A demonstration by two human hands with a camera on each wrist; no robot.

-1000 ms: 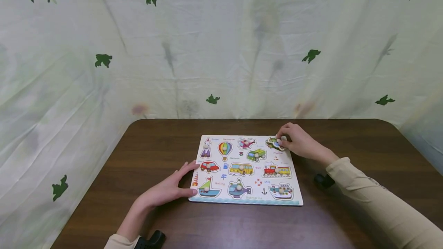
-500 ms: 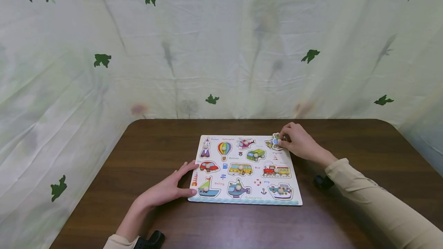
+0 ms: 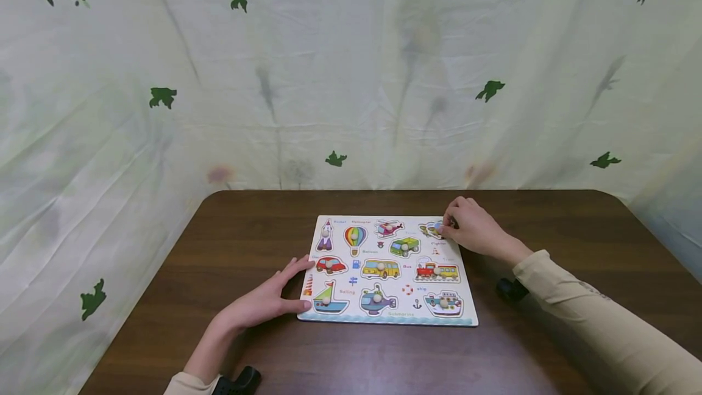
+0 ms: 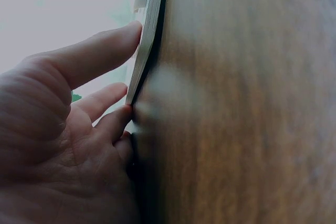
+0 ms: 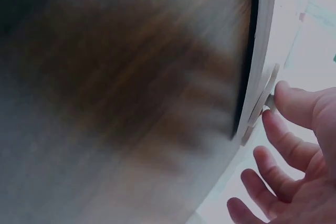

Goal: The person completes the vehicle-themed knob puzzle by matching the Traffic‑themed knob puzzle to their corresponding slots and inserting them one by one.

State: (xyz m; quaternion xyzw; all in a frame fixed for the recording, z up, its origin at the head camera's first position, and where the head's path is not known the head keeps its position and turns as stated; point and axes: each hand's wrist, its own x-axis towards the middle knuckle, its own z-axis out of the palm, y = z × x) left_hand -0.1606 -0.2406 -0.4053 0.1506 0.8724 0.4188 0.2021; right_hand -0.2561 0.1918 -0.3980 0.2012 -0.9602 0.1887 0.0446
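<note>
A white peg puzzle board [image 3: 395, 319] lies on the brown table, with knobbed vehicle pieces in its cutouts. At its top right corner my right hand [image 3: 476, 227] pinches the small knob of a fighter plane piece [image 3: 430, 230] between thumb and index finger. That piece [image 5: 264, 97] shows edge-on in the right wrist view, standing slightly proud of the board; my hand hides its right part in the head view. My left hand [image 3: 264, 297] rests at the board's left edge, fingers extended. In the left wrist view, the thumb [image 4: 118, 45] touches the board's side.
Close to the plane are a helicopter piece [image 3: 389, 228], a green truck piece [image 3: 405, 247] and a train piece [image 3: 437, 271]. A pale cloth with green leaf shapes [image 3: 351, 78] hangs behind the wooden table [image 3: 263, 224].
The plane piece has been turned at its spot, tilting upright half a second ago and now lying flatter over its cutout. My right hand shifts only slightly; my left hand stays put.
</note>
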